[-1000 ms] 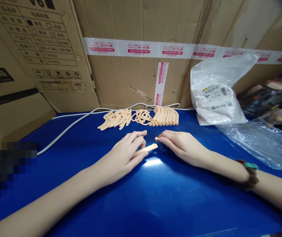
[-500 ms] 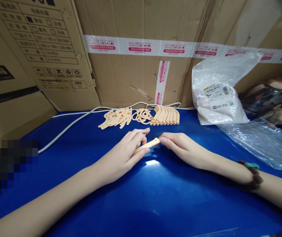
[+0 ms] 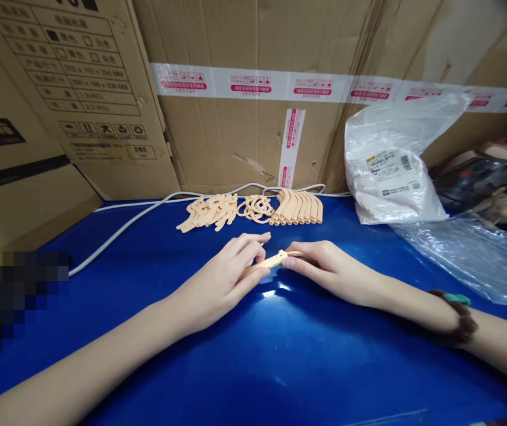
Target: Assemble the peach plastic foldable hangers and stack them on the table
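My left hand (image 3: 224, 275) is closed around a narrow beige plastic piece (image 3: 275, 260), its far end jutting out to the right with a small hole near the tip. At that tip, my right hand (image 3: 328, 266) pinches a thin beige curved piece (image 3: 296, 253) between thumb and forefinger. The two pieces meet or nearly meet; whether they are joined cannot be made out. My fingers hide much of both. Behind the hands lie flat beige parts (image 3: 211, 210), beige rings (image 3: 257, 207) and a row of curved beige tubes (image 3: 300, 207).
The work surface is a glossy blue table (image 3: 253, 361). Cardboard boxes (image 3: 235, 136) stand along the back and left. A white cable (image 3: 124, 228) runs behind the parts. At the right are a white plastic bag (image 3: 390, 177) and a clear plastic sheet (image 3: 470, 254).
My right hand has shifted slightly left along the held piece's tip, and the thin curved piece in its fingers now shows. The left hand has hardly moved.
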Motion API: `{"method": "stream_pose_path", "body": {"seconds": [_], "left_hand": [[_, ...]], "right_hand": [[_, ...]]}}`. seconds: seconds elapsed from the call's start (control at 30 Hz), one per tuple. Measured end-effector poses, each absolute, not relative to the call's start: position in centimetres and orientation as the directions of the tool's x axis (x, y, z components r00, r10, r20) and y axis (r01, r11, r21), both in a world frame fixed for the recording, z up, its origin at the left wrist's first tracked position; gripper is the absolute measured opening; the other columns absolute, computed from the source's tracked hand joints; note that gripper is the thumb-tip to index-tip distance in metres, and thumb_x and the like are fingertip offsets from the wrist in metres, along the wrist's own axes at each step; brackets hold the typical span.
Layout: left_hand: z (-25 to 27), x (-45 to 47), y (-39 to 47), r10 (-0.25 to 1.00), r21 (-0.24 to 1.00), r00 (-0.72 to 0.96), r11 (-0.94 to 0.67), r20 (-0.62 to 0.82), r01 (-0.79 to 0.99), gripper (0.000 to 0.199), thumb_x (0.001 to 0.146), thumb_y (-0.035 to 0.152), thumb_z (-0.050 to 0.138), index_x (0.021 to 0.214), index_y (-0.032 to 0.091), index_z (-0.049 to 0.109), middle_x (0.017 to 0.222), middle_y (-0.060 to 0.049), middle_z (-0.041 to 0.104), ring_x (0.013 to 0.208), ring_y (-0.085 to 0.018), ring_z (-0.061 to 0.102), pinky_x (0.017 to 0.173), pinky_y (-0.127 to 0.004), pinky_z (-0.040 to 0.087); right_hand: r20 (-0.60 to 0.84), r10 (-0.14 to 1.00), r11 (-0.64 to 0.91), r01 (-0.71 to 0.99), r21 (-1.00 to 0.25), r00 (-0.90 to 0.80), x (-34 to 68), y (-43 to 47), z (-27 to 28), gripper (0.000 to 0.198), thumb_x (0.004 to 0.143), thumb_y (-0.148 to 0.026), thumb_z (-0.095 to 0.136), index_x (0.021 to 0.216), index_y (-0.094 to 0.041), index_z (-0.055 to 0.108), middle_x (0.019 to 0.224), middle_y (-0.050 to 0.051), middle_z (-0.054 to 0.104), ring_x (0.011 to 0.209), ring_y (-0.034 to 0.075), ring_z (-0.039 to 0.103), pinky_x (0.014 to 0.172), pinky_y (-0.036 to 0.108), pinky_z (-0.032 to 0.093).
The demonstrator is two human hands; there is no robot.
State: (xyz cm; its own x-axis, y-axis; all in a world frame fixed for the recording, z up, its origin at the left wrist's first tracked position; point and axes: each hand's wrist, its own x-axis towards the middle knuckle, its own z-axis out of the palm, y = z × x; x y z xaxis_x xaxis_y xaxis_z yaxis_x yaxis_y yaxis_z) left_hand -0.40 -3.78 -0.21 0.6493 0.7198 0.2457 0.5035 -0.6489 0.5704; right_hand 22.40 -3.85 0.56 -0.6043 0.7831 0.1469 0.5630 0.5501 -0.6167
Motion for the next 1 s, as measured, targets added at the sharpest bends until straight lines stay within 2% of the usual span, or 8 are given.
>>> {"method": "stream_pose_path", "body": {"seconds": [0.27,0.47,0.6,0.77,0.9,1.0], "left_hand": [[-0.29,-0.56,-3.93,0.706,0.519,0.669,-0.672,0.233,0.528,0.018,0.101,0.035,0.034,0.100,0.023,0.048,0.139,-0.006,0.045,0.136,-0.017,0.033,0.111,-0.037,0.030],[-0.82,-0.66,-3.60,0.643,0.398,0.731,-0.747,0.230,0.532,0.029,0.102,0.033,0.030,0.111,0.022,0.055,0.145,-0.006,0.040,0.138,-0.015,0.028,0.115,-0.034,0.026],[-0.87,-0.66,-3.58,0.636,0.373,0.733,-0.758,0.241,0.535,0.031,0.102,0.034,0.030,0.116,0.021,0.055,0.145,-0.006,0.041,0.138,-0.016,0.030,0.114,-0.035,0.028],[-0.70,-0.70,-3.69,0.636,0.366,0.734,-0.759,0.238,0.539,0.033,0.102,0.034,0.030,0.118,0.022,0.056,0.145,-0.005,0.042,0.137,-0.016,0.032,0.114,-0.035,0.029],[-0.72,-0.73,-3.67,0.632,0.367,0.738,-0.761,0.236,0.535,0.033,0.103,0.034,0.029,0.122,0.023,0.054,0.146,-0.004,0.041,0.137,-0.015,0.031,0.115,-0.035,0.028],[-0.79,-0.76,-3.64,0.629,0.363,0.741,-0.764,0.233,0.534,0.034,0.102,0.035,0.029,0.125,0.025,0.053,0.146,-0.003,0.041,0.137,-0.016,0.032,0.114,-0.035,0.029]], "right_hand": [[0.159,0.765,0.571,0.542,-0.617,-0.624,22.49,-3.83,0.49,0.035,0.100,-0.041,0.038,0.094,-0.016,0.061,0.087,0.002,0.065,0.076,0.013,0.057,0.071,0.024,0.041],[0.221,0.718,0.684,0.612,-0.398,-0.659,22.80,-3.77,0.08,0.033,0.101,-0.036,0.036,0.097,-0.015,0.061,0.089,0.005,0.065,0.076,0.015,0.059,0.070,0.026,0.041],[0.212,0.711,0.703,0.668,-0.245,-0.671,22.92,-3.76,-0.09,0.038,0.101,-0.037,0.032,0.105,-0.015,0.062,0.091,0.006,0.063,0.077,0.016,0.061,0.067,0.027,0.041],[0.238,0.700,0.703,0.709,-0.060,-0.674,22.91,-3.99,-0.20,0.040,0.101,-0.037,0.030,0.105,-0.016,0.064,0.085,0.004,0.062,0.067,0.015,0.059,0.057,0.026,0.036],[0.300,0.671,0.711,0.703,-0.002,-0.678,22.90,-4.12,-0.10,0.039,0.100,-0.036,0.033,0.107,-0.017,0.066,0.082,0.004,0.061,0.066,0.014,0.058,0.055,0.026,0.034],[0.322,0.664,0.719,0.694,-0.030,-0.675,22.91,-4.13,0.05,0.038,0.099,-0.036,0.036,0.105,-0.017,0.067,0.081,0.004,0.061,0.066,0.013,0.058,0.057,0.025,0.035]]}}
